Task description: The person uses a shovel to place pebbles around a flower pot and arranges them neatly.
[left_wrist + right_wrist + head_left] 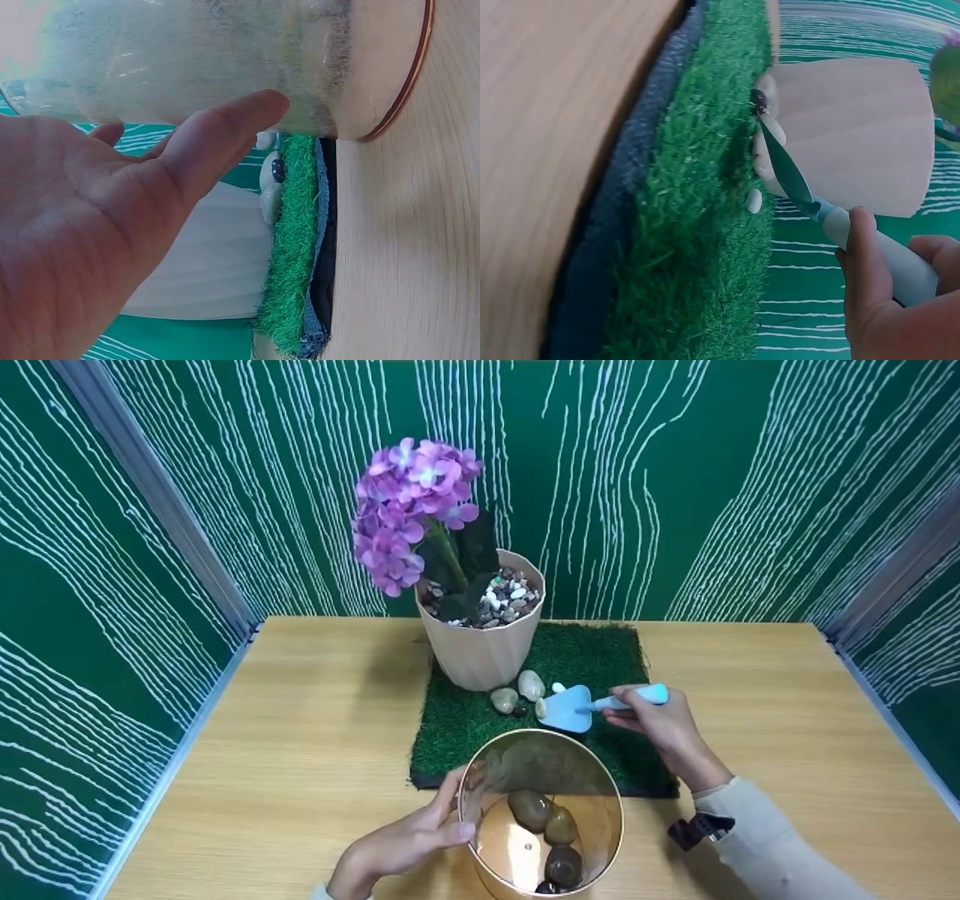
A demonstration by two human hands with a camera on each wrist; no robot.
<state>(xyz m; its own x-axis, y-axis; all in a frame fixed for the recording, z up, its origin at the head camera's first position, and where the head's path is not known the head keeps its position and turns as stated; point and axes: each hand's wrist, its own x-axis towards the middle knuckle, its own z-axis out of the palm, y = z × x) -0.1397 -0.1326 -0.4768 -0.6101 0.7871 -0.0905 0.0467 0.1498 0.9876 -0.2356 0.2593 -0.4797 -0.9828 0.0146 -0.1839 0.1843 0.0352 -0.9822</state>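
Observation:
My right hand [664,727] holds a small light blue trowel [568,709] by its handle, with the blade low over the artificial grass mat [600,652]. A small pale stone shows at the blade's tip. Close by lie two larger pale stones [531,685], a small dark stone [519,711] and a white pebble [559,688]. My left hand [409,840] grips the side of a clear round container [540,750] with a gold rim; the left wrist view shows fingers against its wall [210,60]. Several dark, brownish stones [531,810] lie inside it.
A pale ribbed pot [480,656] stands at the mat's back left. It holds purple flowers [416,502] and gravel [510,592]. Wooden tabletop [315,720] surrounds the mat, and green panels with white lines [585,495] stand at the back and sides.

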